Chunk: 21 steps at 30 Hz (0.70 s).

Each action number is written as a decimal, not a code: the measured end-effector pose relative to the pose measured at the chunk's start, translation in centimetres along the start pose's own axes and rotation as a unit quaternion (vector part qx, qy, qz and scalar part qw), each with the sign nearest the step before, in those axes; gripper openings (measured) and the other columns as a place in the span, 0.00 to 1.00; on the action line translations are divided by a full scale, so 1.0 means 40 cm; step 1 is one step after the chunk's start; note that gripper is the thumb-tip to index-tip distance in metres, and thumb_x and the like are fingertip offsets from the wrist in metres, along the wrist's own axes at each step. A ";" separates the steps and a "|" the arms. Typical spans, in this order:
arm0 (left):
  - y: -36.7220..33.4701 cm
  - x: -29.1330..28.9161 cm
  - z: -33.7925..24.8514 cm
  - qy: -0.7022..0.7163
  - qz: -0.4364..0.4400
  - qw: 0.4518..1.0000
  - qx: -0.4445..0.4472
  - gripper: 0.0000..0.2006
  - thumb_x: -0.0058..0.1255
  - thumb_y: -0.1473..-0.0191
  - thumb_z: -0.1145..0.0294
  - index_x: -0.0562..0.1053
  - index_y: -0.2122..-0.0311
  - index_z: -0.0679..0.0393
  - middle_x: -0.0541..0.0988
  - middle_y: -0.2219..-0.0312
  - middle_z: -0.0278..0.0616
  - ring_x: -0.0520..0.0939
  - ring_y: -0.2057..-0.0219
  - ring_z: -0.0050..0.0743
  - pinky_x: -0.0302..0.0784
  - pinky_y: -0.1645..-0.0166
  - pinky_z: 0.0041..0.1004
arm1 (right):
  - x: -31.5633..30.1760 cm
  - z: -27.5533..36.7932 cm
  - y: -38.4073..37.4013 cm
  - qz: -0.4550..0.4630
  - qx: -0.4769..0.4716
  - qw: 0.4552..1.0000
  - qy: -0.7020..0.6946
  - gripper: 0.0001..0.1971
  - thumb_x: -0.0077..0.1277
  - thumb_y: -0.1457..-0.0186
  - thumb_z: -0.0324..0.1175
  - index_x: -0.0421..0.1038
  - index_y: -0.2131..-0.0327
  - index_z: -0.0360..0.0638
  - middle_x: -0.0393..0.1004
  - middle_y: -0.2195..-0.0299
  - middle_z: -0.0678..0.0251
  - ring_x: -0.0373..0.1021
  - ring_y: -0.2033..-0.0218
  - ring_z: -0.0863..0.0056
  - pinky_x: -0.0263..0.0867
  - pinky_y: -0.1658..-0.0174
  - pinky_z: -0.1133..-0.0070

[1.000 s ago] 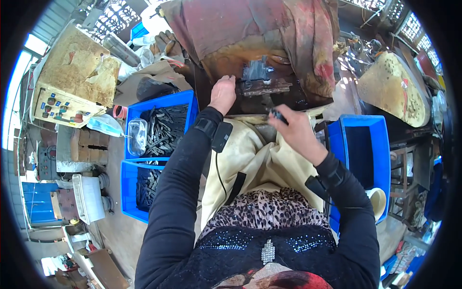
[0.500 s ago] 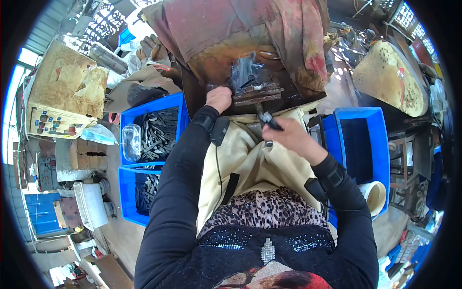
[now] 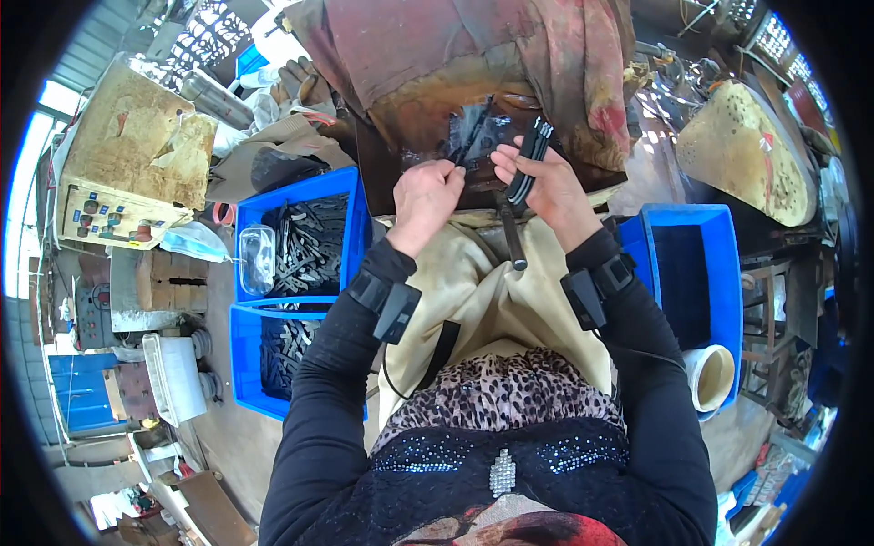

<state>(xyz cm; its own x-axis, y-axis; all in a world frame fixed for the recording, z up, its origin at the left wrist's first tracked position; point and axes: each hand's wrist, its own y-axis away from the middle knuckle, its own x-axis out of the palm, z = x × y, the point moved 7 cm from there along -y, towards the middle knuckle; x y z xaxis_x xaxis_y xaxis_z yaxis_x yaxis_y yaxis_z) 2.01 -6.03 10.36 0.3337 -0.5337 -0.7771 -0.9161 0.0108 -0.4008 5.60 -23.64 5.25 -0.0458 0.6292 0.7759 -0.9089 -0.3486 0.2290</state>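
My right hand [image 3: 557, 196] holds a small stack of flat black strips [image 3: 535, 146] between thumb and palm, its other fingers loosely spread behind. The strips point up and away, and their far ends show pale edges. Left of it, my left hand [image 3: 426, 196] is closed in a pinch at the near end of a thin dark strip [image 3: 475, 127], which slants up over the wet, shiny work spot of the machine [image 3: 432, 146]. Below and between my hands, a dark rod-like handle [image 3: 514, 241] sticks out from the machine toward me.
Blue bins [image 3: 238, 309] with many black strips stand at my left, a clear plastic box [image 3: 257, 259] inside one. More blue bins [image 3: 736, 246] are on the right, with a cream-coloured tube [image 3: 710, 378]. A stained cloth [image 3: 446, 45] drapes over the machine. A control box [image 3: 109, 218] stands far left.
My left hand has come nearer and rightward, now pinching a strip. My right hand has moved up from the handle and turned palm-up, showing the stack. The handle now points nearer to me.
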 end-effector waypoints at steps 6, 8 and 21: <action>0.039 0.026 -0.108 -0.049 -0.021 0.994 0.098 0.08 0.53 0.52 0.66 0.74 0.77 0.58 0.75 0.79 0.45 0.77 0.75 0.48 0.73 0.70 0.40 | 0.018 -0.028 -0.013 0.023 -0.032 0.998 -0.039 0.12 0.47 0.44 0.19 0.64 0.55 0.36 0.72 0.57 0.52 0.71 0.53 0.60 0.70 0.50 0.67; 0.049 0.043 -0.130 -0.090 -0.001 0.988 0.126 0.07 0.54 0.52 0.66 0.75 0.73 0.58 0.75 0.77 0.43 0.77 0.76 0.46 0.72 0.72 0.39 | 0.027 -0.038 -0.005 -0.024 -0.038 0.999 -0.005 0.10 0.47 0.43 0.21 0.65 0.58 0.38 0.73 0.61 0.56 0.73 0.59 0.63 0.72 0.56 0.70; -0.026 0.083 0.124 0.437 0.109 0.869 -0.206 0.25 0.43 0.55 0.87 0.70 0.48 0.63 0.77 0.67 0.52 0.81 0.72 0.32 0.77 0.68 0.28 | -0.016 0.013 0.134 0.029 0.019 0.941 0.335 0.11 0.50 0.41 0.32 0.67 0.56 0.41 0.69 0.74 0.73 0.58 0.79 0.89 0.55 0.76 0.87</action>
<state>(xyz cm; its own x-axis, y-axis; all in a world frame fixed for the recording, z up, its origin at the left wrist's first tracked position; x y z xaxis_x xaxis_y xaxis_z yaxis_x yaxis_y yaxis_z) 5.19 -3.62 5.79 0.0115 -0.9971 -0.0753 -0.9982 -0.0158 0.0572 0.99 -26.28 6.28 -0.3590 0.9005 0.2454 -0.8813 -0.4136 0.2286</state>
